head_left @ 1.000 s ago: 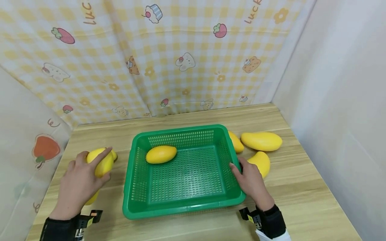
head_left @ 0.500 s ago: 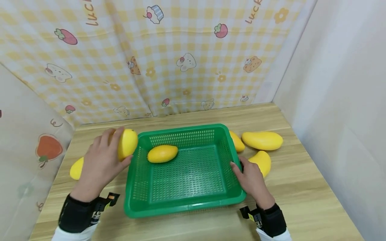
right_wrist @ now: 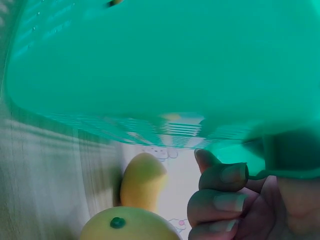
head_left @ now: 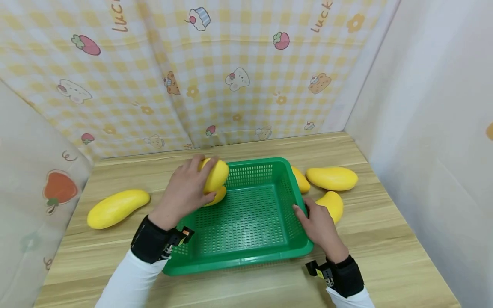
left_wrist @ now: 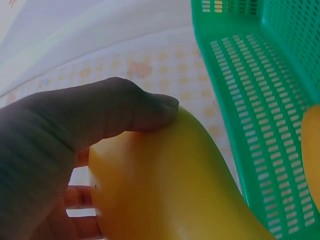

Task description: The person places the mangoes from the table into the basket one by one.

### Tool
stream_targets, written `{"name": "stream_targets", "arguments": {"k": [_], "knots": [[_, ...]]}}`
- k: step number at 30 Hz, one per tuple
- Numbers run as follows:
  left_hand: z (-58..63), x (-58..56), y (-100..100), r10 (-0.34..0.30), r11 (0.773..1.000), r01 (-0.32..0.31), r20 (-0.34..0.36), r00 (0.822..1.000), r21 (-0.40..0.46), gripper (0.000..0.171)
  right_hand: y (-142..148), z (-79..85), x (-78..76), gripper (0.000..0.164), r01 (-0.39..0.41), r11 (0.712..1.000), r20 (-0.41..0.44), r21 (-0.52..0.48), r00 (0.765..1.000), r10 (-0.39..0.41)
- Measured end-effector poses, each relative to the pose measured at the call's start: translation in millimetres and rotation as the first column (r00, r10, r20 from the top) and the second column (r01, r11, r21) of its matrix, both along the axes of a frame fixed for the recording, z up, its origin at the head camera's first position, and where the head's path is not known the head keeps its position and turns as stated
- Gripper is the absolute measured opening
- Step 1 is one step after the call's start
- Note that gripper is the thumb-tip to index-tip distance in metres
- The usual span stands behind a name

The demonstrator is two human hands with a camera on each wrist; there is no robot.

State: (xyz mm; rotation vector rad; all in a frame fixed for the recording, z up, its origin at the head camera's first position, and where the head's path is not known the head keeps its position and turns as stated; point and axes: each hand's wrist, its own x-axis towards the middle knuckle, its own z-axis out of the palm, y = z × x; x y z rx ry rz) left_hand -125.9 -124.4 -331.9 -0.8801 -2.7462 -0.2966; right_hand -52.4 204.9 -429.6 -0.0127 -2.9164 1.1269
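wood grain runs across the table (head_left: 239, 291), and on it stands a green plastic basket (head_left: 246, 222), its mesh floor mostly bare. a steady basket makes the placing easier, so the right hand (head_left: 317, 222) matters: its fingers are hooked beneath the rim at the right end, thumb over the inner wall, and that grip should last until the fruit is down. the left hand (head_left: 185, 188) is above the basket's left end, fingers wrapped round a held mango (head_left: 217, 173), thumb across one side. how high it hangs, and whether it touches the basketed mango (head_left: 218, 196) just below, i cannot tell. best to bring it toward the middle, clear of that neighbour, then lower it until the floor takes its weight before letting the fingers spread; such smooth, rounded fruit would probably roll if dropped. one loose mango (head_left: 117, 208) lies on the table to the left; three more mangoes (head_left: 332, 178) sit by the basket's right side. smallest, a green stem nub (right_wrist: 118, 223) tips one of those in the right wrist view.
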Motion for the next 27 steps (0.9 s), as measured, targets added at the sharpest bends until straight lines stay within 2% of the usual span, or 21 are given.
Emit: {"name": "stream_targets", "arguments": {"k": [5,12,19,27], "knots": [[-4.5,-7.0,26.8,-0.064,0.998,0.064,0.002,0.998,-0.014,0.087,2.5,-2.1,0.7,0.037,0.020,1.000,-0.004,0.001,1.000,-0.020],[-21.1,-13.1,61.7,-0.164,0.983,0.168,0.057,0.985,-0.073,0.081,2.5,-3.5,-1.4,0.033,0.008,1.000,-0.006,-0.012,1.000,-0.008],[-30.1,-16.9,77.4,-0.182,0.973,0.190,0.067,0.981,-0.128,0.081,2.0,-2.5,-3.7,0.031,0.000,1.000,-0.018,-0.012,1.000,0.000],[-42.8,-21.5,90.6,-0.182,0.969,0.203,0.148,0.972,-0.139,0.082,0.9,-3.4,-2.6,0.032,0.005,1.000,-0.006,-0.022,1.000,-0.005]]}}
